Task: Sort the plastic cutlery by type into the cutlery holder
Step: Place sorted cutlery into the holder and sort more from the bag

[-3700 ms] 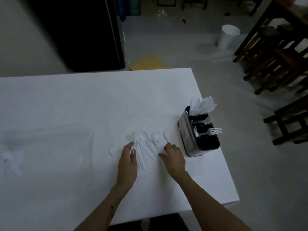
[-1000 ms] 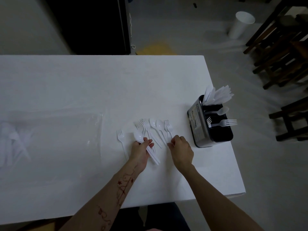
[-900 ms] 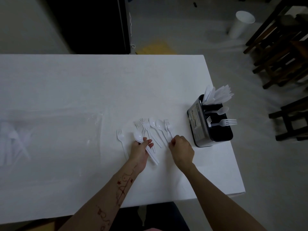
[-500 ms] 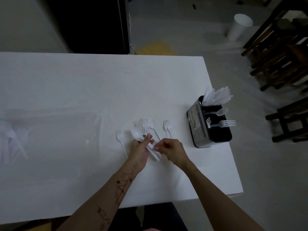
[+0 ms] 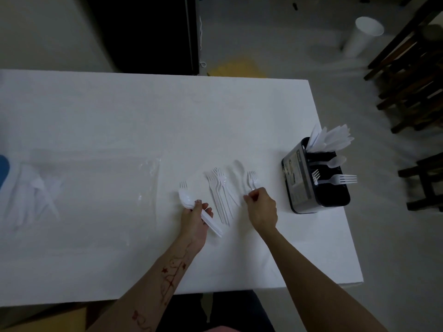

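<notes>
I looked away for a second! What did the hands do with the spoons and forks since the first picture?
The left hand picked up spoons and now grips a bunch of spoons, its bowls pointing away. The right hand passed one over and has gone back to the fork nearest the cutlery holder. The loose pile of forks got thinner. The holder stayed put.

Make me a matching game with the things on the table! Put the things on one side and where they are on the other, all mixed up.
Things:
1. stack of spoons
2. cutlery holder
3. bunch of forks
4. paper cup

Places:
A. on the floor
B. lying on the table between the hands
C. in the left hand
D. near the table's right edge

Pairs: 1-C, 2-D, 3-B, 4-A
</notes>
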### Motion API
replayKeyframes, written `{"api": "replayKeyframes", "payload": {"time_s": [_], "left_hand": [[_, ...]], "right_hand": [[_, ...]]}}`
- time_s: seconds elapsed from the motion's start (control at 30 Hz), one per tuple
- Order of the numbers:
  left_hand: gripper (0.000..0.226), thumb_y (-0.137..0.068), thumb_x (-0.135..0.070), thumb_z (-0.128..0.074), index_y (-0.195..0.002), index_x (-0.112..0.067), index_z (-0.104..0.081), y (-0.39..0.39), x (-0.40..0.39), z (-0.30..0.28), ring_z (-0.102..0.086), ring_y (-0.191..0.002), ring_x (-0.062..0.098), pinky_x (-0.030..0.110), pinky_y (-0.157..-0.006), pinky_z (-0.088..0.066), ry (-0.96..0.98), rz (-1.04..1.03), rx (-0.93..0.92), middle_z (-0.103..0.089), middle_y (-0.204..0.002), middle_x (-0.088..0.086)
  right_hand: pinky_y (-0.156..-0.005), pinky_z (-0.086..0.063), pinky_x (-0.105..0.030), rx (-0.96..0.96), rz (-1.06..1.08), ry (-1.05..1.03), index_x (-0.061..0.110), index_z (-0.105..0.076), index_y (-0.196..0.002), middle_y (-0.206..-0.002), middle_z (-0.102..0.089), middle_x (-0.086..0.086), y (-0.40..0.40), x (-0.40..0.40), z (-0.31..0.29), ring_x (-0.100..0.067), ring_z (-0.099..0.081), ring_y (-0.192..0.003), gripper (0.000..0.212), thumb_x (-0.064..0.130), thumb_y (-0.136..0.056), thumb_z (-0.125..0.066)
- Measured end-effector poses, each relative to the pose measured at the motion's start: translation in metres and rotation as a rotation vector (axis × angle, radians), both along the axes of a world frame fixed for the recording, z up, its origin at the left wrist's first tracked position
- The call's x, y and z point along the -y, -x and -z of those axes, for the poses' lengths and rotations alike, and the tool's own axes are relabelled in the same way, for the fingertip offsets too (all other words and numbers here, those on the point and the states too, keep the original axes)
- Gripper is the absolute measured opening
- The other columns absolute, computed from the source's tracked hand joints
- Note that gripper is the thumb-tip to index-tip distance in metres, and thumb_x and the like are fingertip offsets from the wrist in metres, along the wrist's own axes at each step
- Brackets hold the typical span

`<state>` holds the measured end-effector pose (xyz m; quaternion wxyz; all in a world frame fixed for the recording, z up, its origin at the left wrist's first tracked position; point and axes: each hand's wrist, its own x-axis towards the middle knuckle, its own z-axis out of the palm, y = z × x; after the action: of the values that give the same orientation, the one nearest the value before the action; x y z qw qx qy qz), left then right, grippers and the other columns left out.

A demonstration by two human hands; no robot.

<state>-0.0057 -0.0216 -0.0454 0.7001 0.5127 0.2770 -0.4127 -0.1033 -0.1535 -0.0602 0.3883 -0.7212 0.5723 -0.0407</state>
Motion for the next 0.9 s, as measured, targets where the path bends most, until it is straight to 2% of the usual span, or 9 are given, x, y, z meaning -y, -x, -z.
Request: {"api": "replayKeyframes", "payload": {"time_s": [0.13, 0.27, 0.4, 0.5, 0.57, 0.63, 0.73, 0.8, 0.9], "left_hand": [[0.01, -0.097, -0.015, -0.05, -0.094, -0.007, -0.056, -0.002, 0.006, -0.004, -0.057, -0.079, 0.018, 0.029, -0.078, -0.049, 0.021, 0.066, 0.03, -0.058, -0.086, 0.007], [0.031, -0.098, -0.028, -0.046, -0.116, -0.005, -0.058, -0.001, 0.011, -0.012, -0.063, -0.099, 0.022, 0.031, -0.079, -0.051, 0.122, 0.212, 0.05, -0.066, -0.108, 0.01], [0.024, -0.099, -0.021, -0.041, -0.098, -0.005, -0.059, 0.003, 0.014, -0.025, -0.06, -0.087, 0.024, 0.034, -0.079, -0.049, 0.187, 0.169, -0.037, -0.063, -0.091, 0.01], [0.017, -0.096, -0.012, -0.042, -0.104, -0.004, -0.054, 0.008, 0.025, -0.03, -0.057, -0.096, 0.024, 0.036, -0.084, -0.047, 0.168, 0.173, -0.038, -0.06, -0.096, 0.008], [0.012, -0.097, -0.006, -0.045, -0.099, -0.004, -0.056, 0.011, 0.034, -0.031, -0.057, -0.091, 0.019, 0.033, -0.079, -0.049, 0.125, 0.216, 0.02, -0.058, -0.093, 0.006], [0.013, -0.098, -0.005, -0.045, -0.093, -0.006, -0.056, 0.011, 0.046, -0.034, -0.057, -0.083, 0.016, 0.03, -0.075, -0.051, 0.093, 0.241, 0.065, -0.057, -0.089, 0.006], [0.014, -0.099, -0.004, -0.043, -0.091, -0.009, -0.054, 0.008, 0.07, -0.045, -0.056, -0.085, 0.017, 0.035, -0.086, -0.046, 0.025, 0.306, 0.122, -0.058, -0.09, 0.006], [0.015, -0.099, -0.004, -0.042, -0.09, -0.009, -0.053, 0.006, 0.093, -0.059, -0.053, -0.078, 0.016, 0.032, -0.078, -0.046, -0.002, 0.353, 0.167, -0.057, -0.086, 0.005], [0.018, -0.099, -0.001, -0.04, -0.087, -0.009, -0.051, 0.004, 0.135, -0.091, -0.049, -0.071, 0.015, 0.027, -0.066, -0.042, 0.065, 0.339, 0.202, -0.053, -0.082, 0.004]], "right_hand": [[-0.055, -0.045, -0.019, 0.391, -0.009, -0.306, 0.017, -0.07, -0.088, -0.078, -0.071, 0.008, 0.006, -0.012, -0.019, -0.007, -0.062, -0.069, 0.005, 0.021, -0.087, -0.072], [-0.049, -0.043, -0.022, 0.41, -0.148, -0.477, 0.016, -0.074, -0.087, -0.076, -0.073, -0.001, 0.011, -0.02, -0.028, -0.013, -0.061, -0.064, 0.001, 0.015, -0.087, -0.073], [-0.049, -0.041, -0.023, 0.393, -0.12, -0.438, 0.018, -0.077, -0.085, -0.075, -0.071, -0.003, 0.015, -0.016, -0.034, -0.013, -0.057, -0.062, 0.004, 0.02, -0.082, -0.078], [-0.049, -0.04, -0.011, 0.331, -0.216, -0.368, 0.015, -0.078, -0.086, -0.072, -0.07, 0.009, 0.022, -0.01, -0.041, -0.001, -0.058, -0.057, 0.004, 0.017, -0.082, -0.077], [-0.051, -0.04, -0.007, 0.27, -0.285, -0.299, 0.017, -0.078, -0.086, -0.071, -0.07, 0.013, 0.027, -0.005, -0.049, 0.003, -0.062, -0.061, 0.007, 0.023, -0.082, -0.078], [-0.06, -0.046, -0.008, 0.225, -0.319, -0.193, 0.023, -0.078, -0.086, -0.075, -0.072, 0.016, 0.031, 0.003, -0.058, 0.003, -0.065, -0.069, 0.013, 0.034, -0.08, -0.077], [-0.063, -0.05, -0.016, 0.262, -0.299, -0.118, 0.023, -0.075, -0.09, -0.084, -0.074, 0.011, 0.036, 0.028, -0.08, -0.003, -0.069, -0.073, 0.015, 0.037, -0.086, -0.07], [-0.052, -0.047, -0.017, 0.303, -0.276, -0.124, 0.018, -0.074, -0.092, -0.085, -0.074, 0.004, 0.04, 0.055, -0.101, -0.01, -0.071, -0.07, 0.012, 0.027, -0.09, -0.067], [-0.057, -0.049, -0.014, 0.329, -0.224, -0.071, 0.009, -0.075, -0.092, -0.078, -0.073, 0.004, 0.048, 0.101, -0.133, -0.005, -0.066, -0.057, 0.015, 0.019, -0.092, -0.064]]}}
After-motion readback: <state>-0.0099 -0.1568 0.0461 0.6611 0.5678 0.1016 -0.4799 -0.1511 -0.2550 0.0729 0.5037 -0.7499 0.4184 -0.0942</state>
